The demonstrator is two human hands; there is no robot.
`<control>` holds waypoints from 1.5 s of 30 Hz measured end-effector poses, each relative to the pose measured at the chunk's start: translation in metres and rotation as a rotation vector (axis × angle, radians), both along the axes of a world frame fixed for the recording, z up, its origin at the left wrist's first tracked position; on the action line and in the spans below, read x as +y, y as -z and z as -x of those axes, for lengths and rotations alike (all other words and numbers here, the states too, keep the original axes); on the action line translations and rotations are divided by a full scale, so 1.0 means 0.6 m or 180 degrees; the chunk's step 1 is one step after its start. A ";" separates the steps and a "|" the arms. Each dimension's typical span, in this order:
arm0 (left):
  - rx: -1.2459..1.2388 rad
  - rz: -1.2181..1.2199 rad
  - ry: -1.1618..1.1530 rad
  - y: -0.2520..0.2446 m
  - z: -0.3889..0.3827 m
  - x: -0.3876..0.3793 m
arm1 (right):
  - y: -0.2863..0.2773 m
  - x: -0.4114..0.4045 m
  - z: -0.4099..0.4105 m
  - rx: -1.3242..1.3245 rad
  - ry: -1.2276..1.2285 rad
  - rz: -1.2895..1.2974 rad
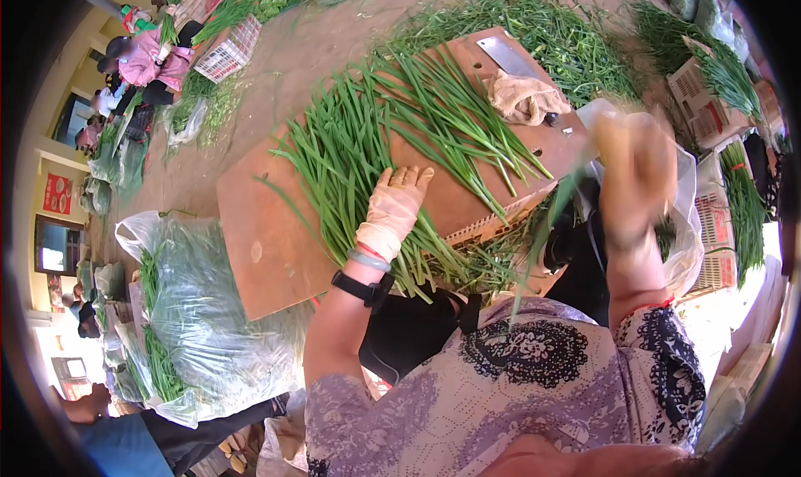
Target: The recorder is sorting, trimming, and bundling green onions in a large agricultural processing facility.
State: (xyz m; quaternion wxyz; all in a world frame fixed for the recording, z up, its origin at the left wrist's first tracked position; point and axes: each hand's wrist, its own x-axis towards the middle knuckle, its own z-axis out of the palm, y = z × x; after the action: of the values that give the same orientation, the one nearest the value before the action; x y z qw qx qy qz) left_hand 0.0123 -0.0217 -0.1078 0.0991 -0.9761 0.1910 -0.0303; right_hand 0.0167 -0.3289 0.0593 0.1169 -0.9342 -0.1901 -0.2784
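My left hand point(398, 205), in a thin pale glove, lies palm down across a thick bunch of garlic chives point(350, 145) on a brown wooden board point(269, 239). Its fingertips reach past the bunch onto bare board. A looser row of chives point(450, 114) is spread to the right, stem ends towards me. My right hand point(638, 158), also gloved, is raised off the board's right edge and blurred by motion. A single long leaf point(560, 201) hangs in the air close to its fingers; whether they grip it is unclear.
On the board's far end are a cleaver blade point(507, 54) and a crumpled cloth point(525, 98). Trimmed leaves point(563, 32) heap behind it. A plastic bag of greens point(200, 302) stands left, a crate point(713, 239) right. Other people point(147, 64) sit far left; someone's arm point(87, 405) shows lower left.
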 end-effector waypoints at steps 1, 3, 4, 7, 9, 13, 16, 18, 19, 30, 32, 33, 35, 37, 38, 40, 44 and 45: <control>0.0070 0.0044 -0.0182 0.002 0.005 0.006 | -0.002 0.012 -0.098 -0.0338 -0.0561 -0.1967; -0.0227 0.0001 -0.0049 0.002 -0.006 0.004 | 0.089 -0.095 -0.277 -0.1561 0.0173 -0.0335; -0.0219 -0.0026 -0.0115 0.005 0.002 0.016 | 0.119 -0.062 -0.243 -0.0583 0.1334 0.0634; 0.0014 -0.0026 -0.0324 0.002 0.007 0.010 | 0.294 -0.005 -0.163 0.0230 0.0193 0.1222; -0.0207 0.0081 -0.0460 0.000 0.011 0.015 | 0.250 0.093 -0.065 0.0436 -0.1200 0.0702; -0.0173 0.0304 -0.0884 0.002 0.017 0.031 | 0.278 0.117 -0.065 0.1357 -0.0837 -0.0176; -0.0293 0.0732 -0.0800 0.008 0.029 0.056 | 0.223 0.111 -0.072 0.1998 -0.0995 -0.0888; 0.0116 0.1092 -0.0822 -0.015 0.021 0.049 | 0.215 0.104 -0.068 0.2265 -0.1173 -0.1515; 0.0095 0.1089 -0.0823 -0.016 0.021 0.053 | 0.233 0.103 -0.071 0.2608 -0.1121 -0.1681; 0.0084 0.3172 -0.0081 -0.047 0.003 0.053 | 0.232 0.095 -0.057 0.3208 -0.1321 -0.2323; 0.1067 0.4782 -0.0703 -0.044 -0.001 0.016 | 0.219 0.101 -0.039 0.3520 -0.1249 -0.2703; 0.2128 0.6301 -0.1400 -0.044 -0.002 -0.003 | 0.214 0.108 -0.030 0.3831 -0.1201 -0.3089; 0.2941 0.6893 -0.1507 -0.006 -0.004 -0.015 | 0.217 0.125 -0.017 0.3937 -0.1348 -0.3384; 0.2767 0.6666 -0.1580 -0.004 -0.012 -0.067 | 0.219 0.130 -0.008 0.4112 -0.1526 -0.3551; 0.2583 0.6433 -0.1658 -0.008 -0.013 -0.082 | 0.211 0.134 0.001 0.4232 -0.1561 -0.3480; 0.2208 0.6690 -0.1416 -0.019 -0.013 -0.094 | 0.201 0.152 0.019 0.3629 -0.1440 -0.2695; 0.1340 0.6726 -0.1758 -0.033 0.000 -0.082 | 0.199 0.167 0.038 0.2582 -0.1363 -0.1697; 0.1409 0.6811 -0.1933 -0.042 0.011 -0.070 | 0.193 0.168 0.042 0.2677 -0.1376 -0.1415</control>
State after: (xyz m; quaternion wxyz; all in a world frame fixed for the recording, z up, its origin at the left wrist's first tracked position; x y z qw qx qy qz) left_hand 0.0056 -0.0636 -0.0829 -0.8189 -0.5494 -0.1644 0.0205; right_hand -0.0085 -0.2282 -0.0563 0.4334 -0.8573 -0.2516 0.1177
